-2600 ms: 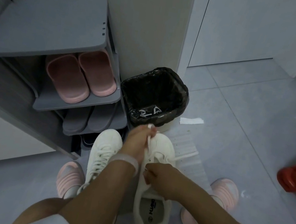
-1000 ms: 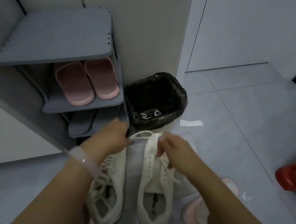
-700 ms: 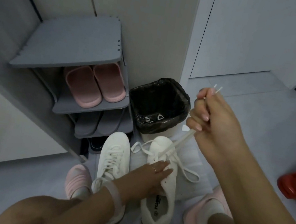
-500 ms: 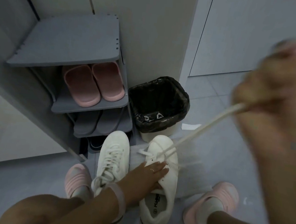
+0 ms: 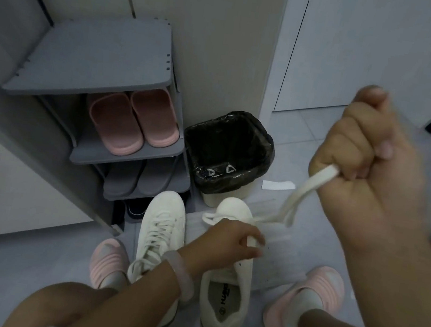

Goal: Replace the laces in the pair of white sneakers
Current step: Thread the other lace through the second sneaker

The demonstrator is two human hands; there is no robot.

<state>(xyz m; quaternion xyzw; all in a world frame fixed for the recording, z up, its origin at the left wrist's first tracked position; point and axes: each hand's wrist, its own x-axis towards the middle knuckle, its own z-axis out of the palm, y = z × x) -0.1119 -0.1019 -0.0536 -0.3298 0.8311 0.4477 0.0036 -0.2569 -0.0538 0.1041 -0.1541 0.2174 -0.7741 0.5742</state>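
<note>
Two white sneakers stand side by side on the grey floor between my feet. The left sneaker [image 5: 162, 233] is fully laced. The right sneaker [image 5: 227, 282] has most eyelets bare, with lace only near its toe. My right hand [image 5: 368, 163] is raised high to the right, its fist gripping a flat white lace [image 5: 299, 195] that runs down to the right sneaker's toe end. My left hand [image 5: 227, 245] lies over the right sneaker's tongue area, its fingers curled and pinching a piece of white lace there.
A bin lined with a black bag [image 5: 227, 154] stands just beyond the sneakers. A grey shoe rack [image 5: 103, 62] at the left holds pink slippers [image 5: 134, 120] and grey slippers. A white paper scrap [image 5: 278, 185] lies on the floor. A clear plastic sheet [image 5: 276, 256] lies under the right sneaker.
My right hand has come down and in from far up right, still gripping the lace. My left hand, flat on the right sneaker before, now curls and pinches the lace.
</note>
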